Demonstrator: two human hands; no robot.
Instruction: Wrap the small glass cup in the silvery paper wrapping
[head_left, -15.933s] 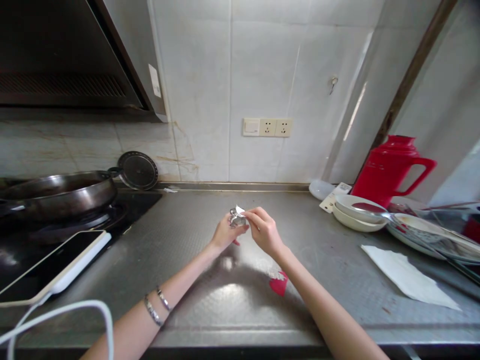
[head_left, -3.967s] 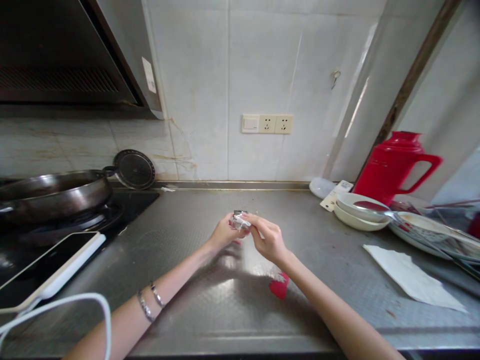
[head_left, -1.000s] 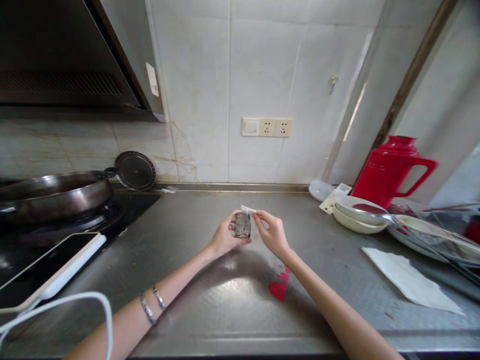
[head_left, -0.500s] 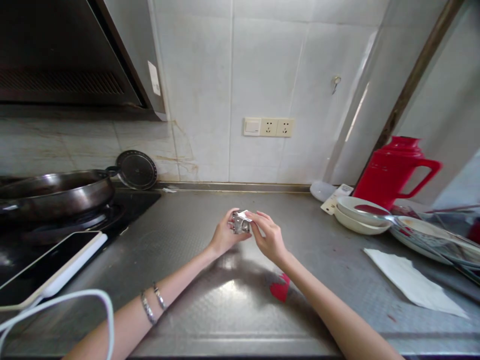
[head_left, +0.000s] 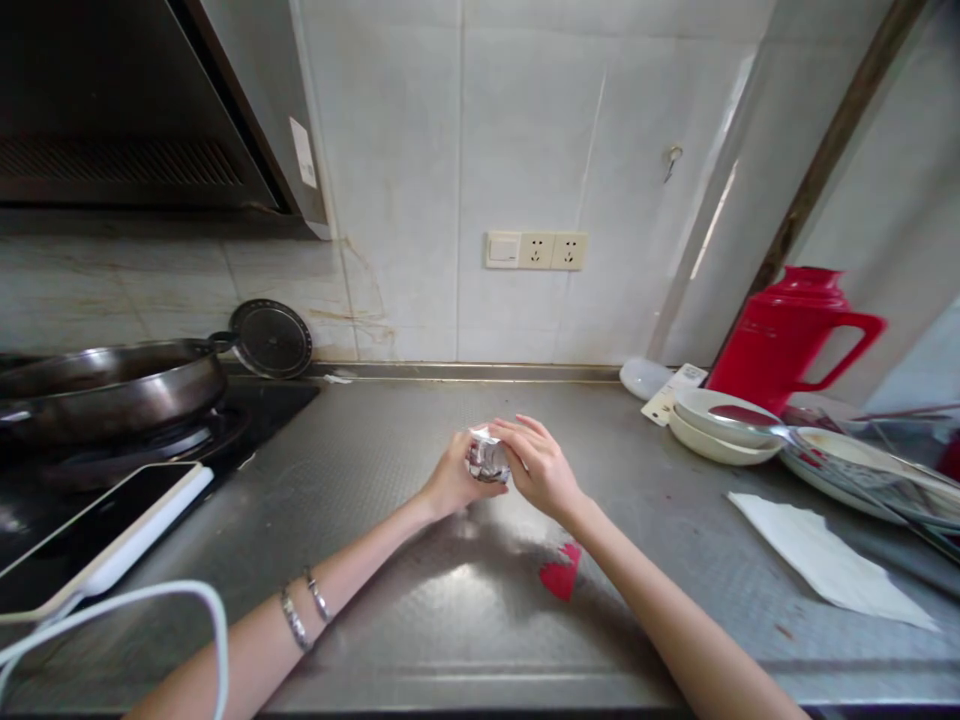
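Observation:
A small, shiny, silver-grey object is held up just over the steel counter, at the middle. Its exact kind is too small to make out. My left hand is wrapped round its left side, with the thumb beneath. From the right, my right hand closes over its top and right side, the index finger along the upper edge and other fingers raised. A small white piece shows at the top, under the right fingertips. Part of the object is hidden by my fingers.
The steel counter bears a red heart-shaped mark. At left are a pan on the stove and a phone with a white cable. At right are a napkin, stacked bowls and a red thermos.
My right hand has slid slightly forward over the top of the object, and its fingers cover more of the white piece. The object has turned a little in my left hand.

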